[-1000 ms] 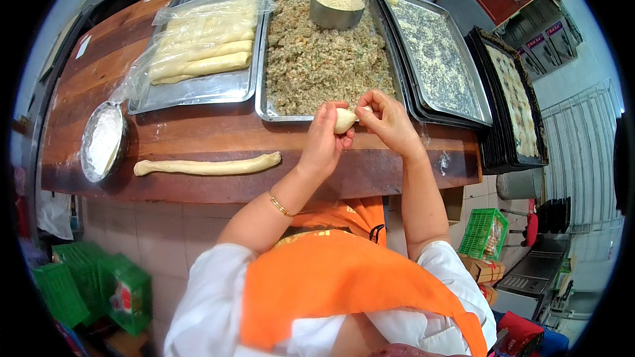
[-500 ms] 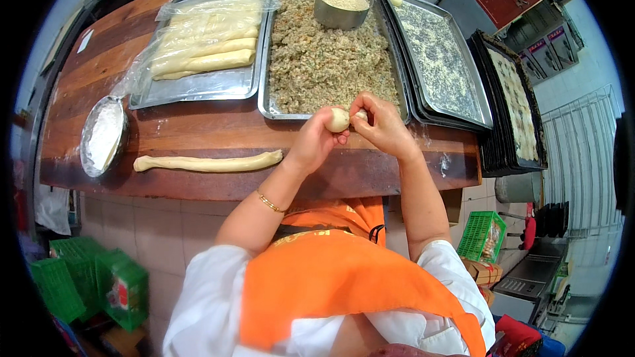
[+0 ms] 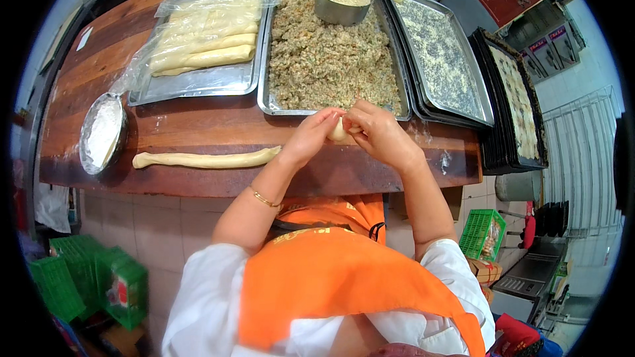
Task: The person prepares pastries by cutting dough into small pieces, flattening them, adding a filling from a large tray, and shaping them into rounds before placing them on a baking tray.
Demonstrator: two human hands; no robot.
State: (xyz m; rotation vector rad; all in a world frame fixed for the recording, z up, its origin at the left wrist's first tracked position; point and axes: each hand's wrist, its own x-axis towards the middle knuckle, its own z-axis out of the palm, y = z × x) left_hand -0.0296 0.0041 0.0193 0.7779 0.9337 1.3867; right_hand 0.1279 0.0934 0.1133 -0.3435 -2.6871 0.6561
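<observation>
A small pale ball of dough [image 3: 338,131] sits between my two hands, just in front of the tray of filling [image 3: 271,111]. My left hand [image 3: 313,133] is closed round its left side. From the right, my right hand [image 3: 378,133] pinches at the dough, its fingers bent in; a bit of pale dough shows at the fingertips. The fingers hide part of the ball. On the table to the left of my left hand lies a long dough roll [image 3: 206,159]. Crumbly greyish-brown filling [image 3: 331,59] fills the tray beyond my hands.
A bowl of white flour [image 3: 104,133] stands at the left. Behind it, a tray [image 3: 192,90] holds dough rolls under plastic. A round tin of sesame seeds [image 3: 342,1] rests on the filling. Seed-strewn stacked trays [image 3: 440,59] and dark baking trays [image 3: 512,106] stand at the right.
Both hands have come closer together round the dough ball. My right hand has turned, its back now more toward me, and more of the ball is covered.
</observation>
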